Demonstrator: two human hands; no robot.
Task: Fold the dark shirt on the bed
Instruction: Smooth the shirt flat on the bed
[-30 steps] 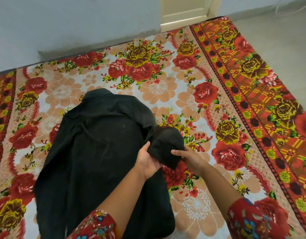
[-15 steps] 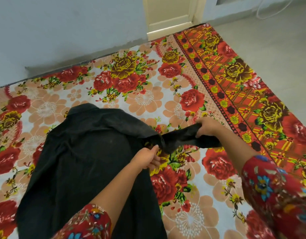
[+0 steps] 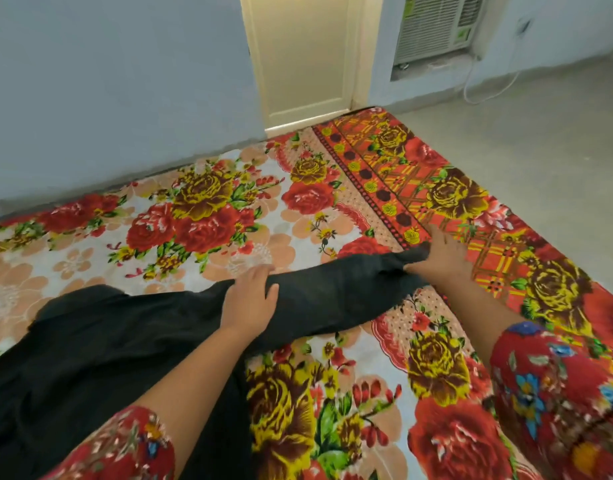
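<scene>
Right now the dark shirt (image 3: 101, 358) lies across the lower left of the frame on the floral bedsheet (image 3: 201, 216), its sleeve (image 3: 332, 292) drawn out toward the middle right; the left hand (image 3: 249, 303) rests flat on the sleeve near the shoulder end, fingers straight and close together, thumb apart; the right hand (image 3: 436, 261) pinches the bunched cuff (image 3: 414, 256) between thumb and fingers; done well, I judge, the cuff takes only gentle tension while the flat hand anchors the cloth, so the sleeve lies smooth before folding across the body; a hard tug would drag the shirt askew.
</scene>
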